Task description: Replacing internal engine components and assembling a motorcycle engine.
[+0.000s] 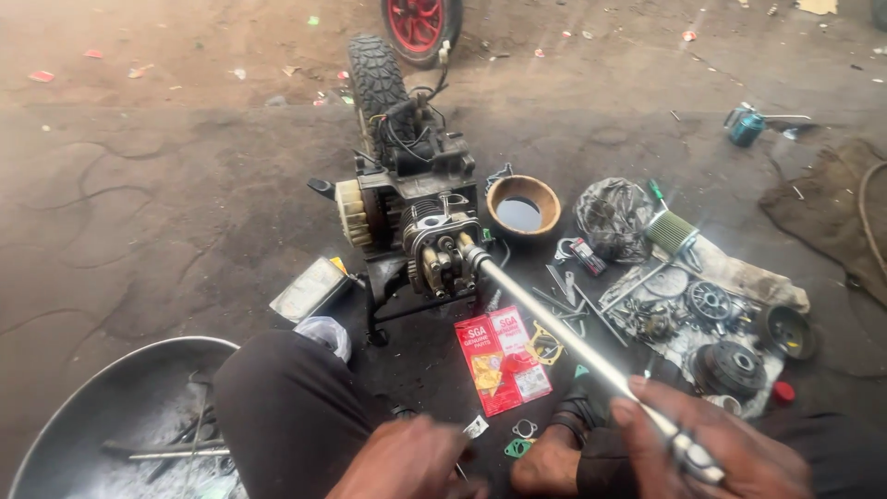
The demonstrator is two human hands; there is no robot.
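- Right hand (711, 444): grip closed around long metal rod (564, 333); rod's far end meets engine (434, 245) on floor (157, 203).
- Left hand (407, 462): blurred, grip cannot be told.
- Red packet (502, 360) lies flat under rod, beside loose parts (702, 314); bowl (523, 205) just right of engine.

The right hand (716, 453) grips a long metal wrench (573, 346) whose far end sits on the engine head (442, 245) of a small engine on the ground. The left hand (407, 462) hovers blurred near the knee. Red packets (499, 360) lie below the wrench; a bowl (523, 205) stands beside the engine, and loose parts (711, 323) lie to the right.
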